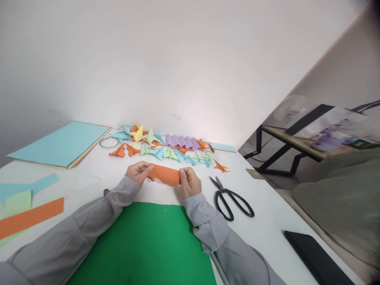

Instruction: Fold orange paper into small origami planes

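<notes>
Between my two hands is a strip of orange paper (165,174), raised off the table in front of me. My left hand (139,173) pinches its left end, where a slanted fold line shows. At the right end, my right hand (190,182) grips the paper between thumb and fingers. Beneath my forearms lies a large green sheet (145,245). Beyond the hands sits a cluster of small folded paper shapes, among them a yellow one (137,133), an orange one (118,151) and a purple pleated strip (182,142).
Black-handled scissors (230,196) lie partly open on the right, with a black flat object (314,255) nearer me. At left are a stack of coloured sheets (62,144) and loose paper strips (35,213). A wire ring (109,142) rests near the white wall (166,59).
</notes>
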The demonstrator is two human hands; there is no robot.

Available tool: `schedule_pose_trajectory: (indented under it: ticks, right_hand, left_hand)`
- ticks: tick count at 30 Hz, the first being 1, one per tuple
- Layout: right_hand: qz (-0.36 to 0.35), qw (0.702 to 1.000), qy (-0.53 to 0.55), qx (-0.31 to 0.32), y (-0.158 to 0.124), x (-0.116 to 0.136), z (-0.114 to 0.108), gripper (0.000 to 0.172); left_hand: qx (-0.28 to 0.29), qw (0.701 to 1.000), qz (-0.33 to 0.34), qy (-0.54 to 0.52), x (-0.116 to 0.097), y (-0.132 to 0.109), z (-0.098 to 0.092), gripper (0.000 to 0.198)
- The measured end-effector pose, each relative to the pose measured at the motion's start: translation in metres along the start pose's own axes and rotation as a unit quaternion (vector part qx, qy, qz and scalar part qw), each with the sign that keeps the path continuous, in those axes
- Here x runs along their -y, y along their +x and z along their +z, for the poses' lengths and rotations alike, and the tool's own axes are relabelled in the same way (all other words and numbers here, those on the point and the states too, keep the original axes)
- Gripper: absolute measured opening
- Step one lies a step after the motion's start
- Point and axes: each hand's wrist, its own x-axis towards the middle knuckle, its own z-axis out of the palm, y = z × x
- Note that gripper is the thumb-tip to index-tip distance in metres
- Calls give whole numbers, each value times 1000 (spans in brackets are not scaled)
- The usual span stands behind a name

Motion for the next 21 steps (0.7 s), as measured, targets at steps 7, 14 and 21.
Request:
schedule_pose_trajectory:
  ticks: [7,14,21]
  right_hand:
    - [0,1000,14,10,0,-4,1,31]
    - [-15,999,14,29,-1,-2,1,30]
    - [-19,992,94,87,1,2,-4,38]
  left_hand:
    - [22,999,-2,-50,0,1,-2,24]
    - [-1,998,-45,-37,2,3,-4,27]
    - [-7,998,-55,-28,2,3,-4,23]
